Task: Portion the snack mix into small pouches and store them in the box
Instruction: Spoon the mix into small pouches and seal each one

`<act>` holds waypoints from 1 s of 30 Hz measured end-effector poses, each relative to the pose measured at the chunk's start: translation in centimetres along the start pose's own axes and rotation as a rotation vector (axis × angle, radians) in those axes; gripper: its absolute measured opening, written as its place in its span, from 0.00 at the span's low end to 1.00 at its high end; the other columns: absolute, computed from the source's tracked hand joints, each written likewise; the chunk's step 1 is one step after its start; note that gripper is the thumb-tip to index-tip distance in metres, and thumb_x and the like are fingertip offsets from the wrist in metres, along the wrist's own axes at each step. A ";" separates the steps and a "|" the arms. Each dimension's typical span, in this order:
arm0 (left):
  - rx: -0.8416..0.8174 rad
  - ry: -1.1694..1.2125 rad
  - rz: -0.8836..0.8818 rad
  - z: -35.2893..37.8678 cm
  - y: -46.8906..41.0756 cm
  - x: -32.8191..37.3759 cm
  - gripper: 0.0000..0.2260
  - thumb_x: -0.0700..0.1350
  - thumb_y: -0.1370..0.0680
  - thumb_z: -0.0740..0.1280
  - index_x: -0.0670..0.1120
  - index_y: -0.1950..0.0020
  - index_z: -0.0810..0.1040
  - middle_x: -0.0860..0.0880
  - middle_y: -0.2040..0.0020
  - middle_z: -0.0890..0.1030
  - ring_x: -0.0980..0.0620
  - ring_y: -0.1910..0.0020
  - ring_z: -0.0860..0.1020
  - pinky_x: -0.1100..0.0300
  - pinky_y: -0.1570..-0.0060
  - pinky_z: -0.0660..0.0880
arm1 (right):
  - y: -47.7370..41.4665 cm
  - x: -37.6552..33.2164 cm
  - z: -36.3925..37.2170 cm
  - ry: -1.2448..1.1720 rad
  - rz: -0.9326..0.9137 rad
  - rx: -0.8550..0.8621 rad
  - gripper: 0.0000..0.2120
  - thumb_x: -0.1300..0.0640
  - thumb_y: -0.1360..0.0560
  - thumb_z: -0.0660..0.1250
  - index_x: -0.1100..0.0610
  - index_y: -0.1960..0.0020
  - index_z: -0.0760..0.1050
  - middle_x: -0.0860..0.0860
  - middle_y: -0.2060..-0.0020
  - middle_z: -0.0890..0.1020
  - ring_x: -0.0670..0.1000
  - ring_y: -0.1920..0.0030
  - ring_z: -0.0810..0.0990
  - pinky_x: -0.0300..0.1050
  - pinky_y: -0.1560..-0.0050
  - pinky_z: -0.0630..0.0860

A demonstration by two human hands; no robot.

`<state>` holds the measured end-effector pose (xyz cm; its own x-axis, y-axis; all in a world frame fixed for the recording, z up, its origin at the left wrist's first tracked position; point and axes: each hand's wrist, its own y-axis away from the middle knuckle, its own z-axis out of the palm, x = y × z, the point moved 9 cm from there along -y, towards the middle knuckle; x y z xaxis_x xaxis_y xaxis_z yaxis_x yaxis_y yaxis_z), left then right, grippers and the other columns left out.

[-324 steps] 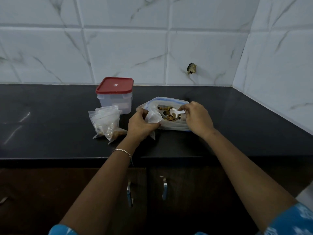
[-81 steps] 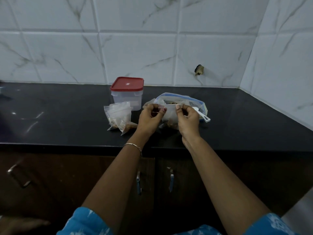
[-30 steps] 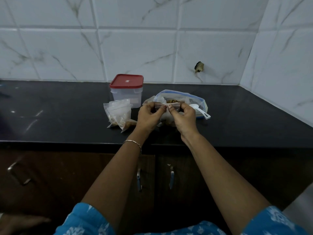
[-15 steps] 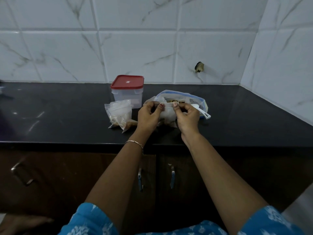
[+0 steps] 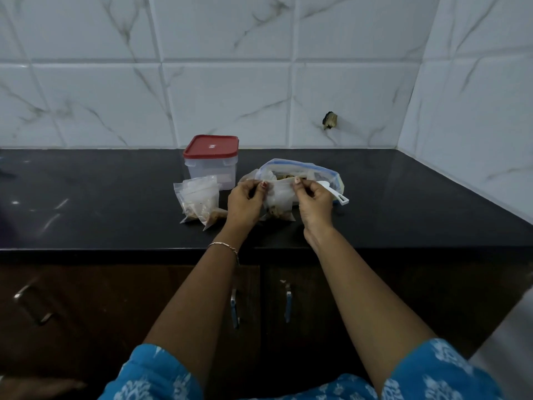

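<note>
A small clear pouch (image 5: 279,199) with snack mix in its bottom stands on the black counter (image 5: 115,203). My left hand (image 5: 245,204) pinches its top left corner and my right hand (image 5: 314,203) pinches its top right corner. Behind it lies the large zip bag of snack mix (image 5: 305,170), open at the top. A white scoop (image 5: 336,193) rests against that bag, right of my right hand. Filled pouches (image 5: 200,202) lie in a heap to the left. The clear box with a red lid (image 5: 212,160) stands shut behind them.
White marble tiles form the back wall and the right wall, meeting at a corner. The counter's front edge (image 5: 144,249) runs just under my wrists. Dark cabinet doors with metal handles (image 5: 235,308) are below.
Over the last second my fingers have moved apart along the pouch's top edge, from near its middle out to the two corners. The scoop lies on the big bag, no longer in my right hand.
</note>
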<state>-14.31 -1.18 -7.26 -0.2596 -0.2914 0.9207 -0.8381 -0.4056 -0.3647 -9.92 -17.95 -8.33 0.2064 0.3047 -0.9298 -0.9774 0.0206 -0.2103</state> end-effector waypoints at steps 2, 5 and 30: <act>-0.044 0.020 0.002 0.3 0.2 0.1 0.05 0.45 0.20 0.66 0.52 0.54 0.81 0.45 0.48 0.82 0.49 0.47 0.80 0.49 0.44 0.79 | 0.2 0.2 0.7 0.006 0.042 -0.084 0.14 0.53 0.27 0.74 0.61 0.47 0.81 0.53 0.52 0.85 0.49 0.52 0.84 0.41 0.57 0.82; -0.109 0.015 0.040 0.8 0.5 0.6 0.05 0.44 0.20 0.65 0.50 0.54 0.80 0.44 0.51 0.82 0.49 0.49 0.81 0.53 0.47 0.79 | 0.7 0.0 1.4 0.106 0.024 -0.164 0.14 0.54 0.28 0.75 0.60 0.47 0.81 0.52 0.54 0.85 0.49 0.52 0.84 0.44 0.55 0.82; -0.046 -0.262 0.144 1.2 0.9 2.1 0.06 0.43 0.18 0.60 0.46 0.52 0.75 0.50 0.58 0.78 0.53 0.59 0.79 0.63 0.60 0.78 | -0.5 0.9 -0.5 0.194 -0.021 0.060 0.09 0.53 0.22 0.67 0.58 0.49 0.81 0.51 0.52 0.83 0.49 0.47 0.80 0.51 0.41 0.78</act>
<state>-15.04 -3.24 -5.82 -0.2494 -0.5589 0.7908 -0.8243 -0.3062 -0.4763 -9.21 -18.14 -9.21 0.2260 0.1143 -0.9674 -0.9725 0.0833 -0.2173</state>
